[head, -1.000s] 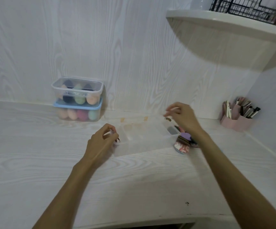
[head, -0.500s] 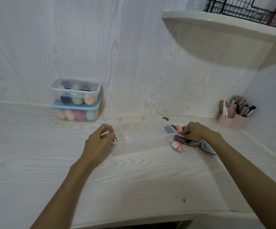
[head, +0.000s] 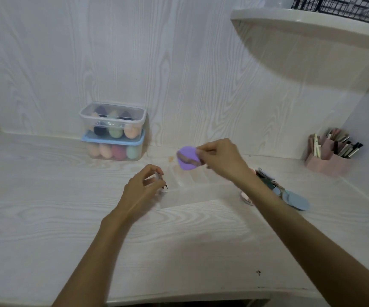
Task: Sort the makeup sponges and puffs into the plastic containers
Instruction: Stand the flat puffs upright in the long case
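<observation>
Head view: right hand [head: 221, 159] pinches purple puff [head: 187, 157] by its edge above clear tray [head: 201, 189]; likely light, soft, best held edgewise. Left hand [head: 142, 189] grips tray's corner.

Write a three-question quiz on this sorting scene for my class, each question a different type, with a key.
1. True or false: the right hand pinches a purple puff.
2. Multiple choice: the clear-lidded box of sponges sits A) on the blue-lidded box, B) beside it, C) on the shelf.
3. Fill in: the loose pile of puffs lies on the person's ______ side of the clear tray.

Key: 1 true; 2 A; 3 right.
</observation>
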`<state>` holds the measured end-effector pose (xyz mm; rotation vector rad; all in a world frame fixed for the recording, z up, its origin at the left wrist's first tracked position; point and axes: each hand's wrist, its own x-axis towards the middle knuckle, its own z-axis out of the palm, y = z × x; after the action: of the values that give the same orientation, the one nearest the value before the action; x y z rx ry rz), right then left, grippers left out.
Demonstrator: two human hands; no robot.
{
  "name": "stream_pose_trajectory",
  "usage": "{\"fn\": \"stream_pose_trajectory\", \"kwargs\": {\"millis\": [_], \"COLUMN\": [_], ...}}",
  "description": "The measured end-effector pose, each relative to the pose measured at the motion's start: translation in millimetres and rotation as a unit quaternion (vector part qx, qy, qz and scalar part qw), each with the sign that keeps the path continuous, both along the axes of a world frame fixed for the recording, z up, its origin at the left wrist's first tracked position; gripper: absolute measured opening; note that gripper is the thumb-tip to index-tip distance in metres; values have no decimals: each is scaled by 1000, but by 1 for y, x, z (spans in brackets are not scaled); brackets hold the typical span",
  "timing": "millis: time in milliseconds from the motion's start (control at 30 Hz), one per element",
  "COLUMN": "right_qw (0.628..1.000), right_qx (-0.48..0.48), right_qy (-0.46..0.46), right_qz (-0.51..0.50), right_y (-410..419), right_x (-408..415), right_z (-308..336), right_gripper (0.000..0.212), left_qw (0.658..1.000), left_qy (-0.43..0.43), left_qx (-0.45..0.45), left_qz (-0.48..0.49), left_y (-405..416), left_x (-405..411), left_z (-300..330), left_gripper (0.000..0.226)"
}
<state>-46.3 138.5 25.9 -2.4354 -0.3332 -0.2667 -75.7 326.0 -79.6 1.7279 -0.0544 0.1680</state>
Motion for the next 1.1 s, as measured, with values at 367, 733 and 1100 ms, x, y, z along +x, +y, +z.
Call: {"fn": "stream_pose_trajectory", "kwargs": {"millis": [367,733,1100], "right_qw": [993,995,971], "right_qx": [-112,-71,-46], "right_qy": [-26,71,194], "right_qz": [-26,2,133], "right_y": [53,59,43], "right_x": [-19,-3,7], "right_z": [-10,-39,-24], "right_gripper": [23,19,22], "left_qw": [998,998,997], "left_qy": [4,2,-12], "left_qx": [49,50,70], "left_qz": [28,26,26], "left_y": [0,0,2], "left_x": [0,-1,1], "left_z": [-2,-1,-4], "left_gripper": [36,39,24]}}
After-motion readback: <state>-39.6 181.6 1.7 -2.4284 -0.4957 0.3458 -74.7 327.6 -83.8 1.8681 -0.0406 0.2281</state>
